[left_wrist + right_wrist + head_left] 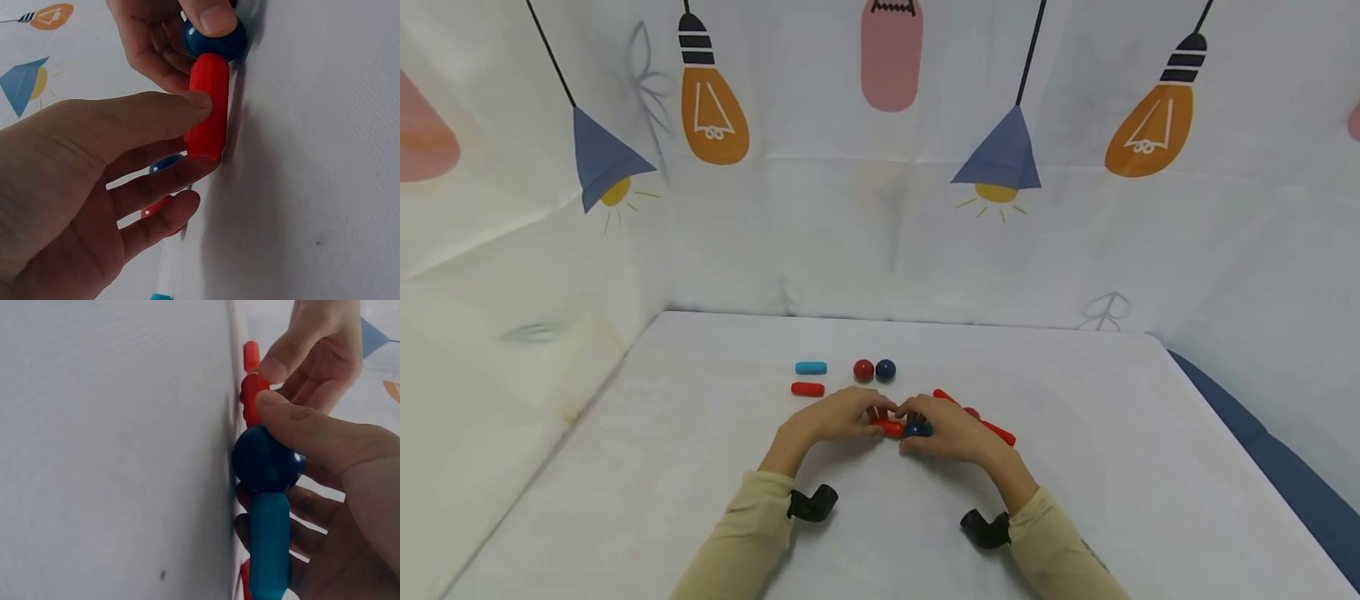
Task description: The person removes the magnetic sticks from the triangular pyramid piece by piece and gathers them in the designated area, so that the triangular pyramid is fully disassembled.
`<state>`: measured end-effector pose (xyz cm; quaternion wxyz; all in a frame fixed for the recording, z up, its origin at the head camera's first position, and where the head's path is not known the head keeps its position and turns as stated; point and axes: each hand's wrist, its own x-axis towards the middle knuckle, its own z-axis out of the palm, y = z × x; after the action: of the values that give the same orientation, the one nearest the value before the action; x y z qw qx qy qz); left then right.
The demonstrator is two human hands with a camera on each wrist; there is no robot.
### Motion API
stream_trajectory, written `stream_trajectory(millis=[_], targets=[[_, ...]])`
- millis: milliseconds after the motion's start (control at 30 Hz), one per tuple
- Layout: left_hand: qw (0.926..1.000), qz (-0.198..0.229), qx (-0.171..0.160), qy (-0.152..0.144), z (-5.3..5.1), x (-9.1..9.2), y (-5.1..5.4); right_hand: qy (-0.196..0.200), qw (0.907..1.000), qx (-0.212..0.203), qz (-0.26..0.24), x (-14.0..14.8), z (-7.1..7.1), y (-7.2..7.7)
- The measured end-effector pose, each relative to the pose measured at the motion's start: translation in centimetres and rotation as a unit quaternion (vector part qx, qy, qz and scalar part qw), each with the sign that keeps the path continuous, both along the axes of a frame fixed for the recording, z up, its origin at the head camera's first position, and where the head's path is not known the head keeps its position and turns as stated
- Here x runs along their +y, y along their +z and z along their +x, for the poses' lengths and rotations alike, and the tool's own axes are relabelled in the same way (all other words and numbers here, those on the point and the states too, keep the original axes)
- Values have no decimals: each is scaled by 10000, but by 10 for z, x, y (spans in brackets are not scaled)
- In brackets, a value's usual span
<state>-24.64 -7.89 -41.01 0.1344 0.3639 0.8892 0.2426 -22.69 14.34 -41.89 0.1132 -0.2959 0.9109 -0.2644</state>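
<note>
Above the middle of a white table, my left hand pinches a ribbed red rod between thumb and fingers. Its far end meets a dark blue ball, which my right hand holds with thumb and fingers. A teal rod extends from the ball's other side, across the right fingers; in the head view that hand hides it. Behind the right hand, a red rod, a red ball and another red rod lie in a line, partly covered.
Beyond the hands lie a loose red ball and a dark blue ball, side by side. Left of them are a blue rod and a red rod. A white lamp-print sheet hangs behind the table.
</note>
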Motion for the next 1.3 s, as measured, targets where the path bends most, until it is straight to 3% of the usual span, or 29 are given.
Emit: stream_trajectory(millis=[300,433,633,900,1133,1300], targets=[[9998,125,-6,-152,-5,10,-2,-606,9974,336,-178,8,3,-4],[9998,72,-155,-125,-6,14,-2,-562,9974,407,-201,10,2,-4],[9999,38,-62,-156,-5,3,4,-521,9980,288,-198,7,1,-5],[9984,239,128,488,-7,-34,13,-686,9975,166,-16,4,1,-5],[9899,813,62,1157,-8,-79,19,-565,9978,349,0,-2,3,-2],[9843,912,-39,1511,-5,-106,17,-467,9978,470,45,-6,3,-4]])
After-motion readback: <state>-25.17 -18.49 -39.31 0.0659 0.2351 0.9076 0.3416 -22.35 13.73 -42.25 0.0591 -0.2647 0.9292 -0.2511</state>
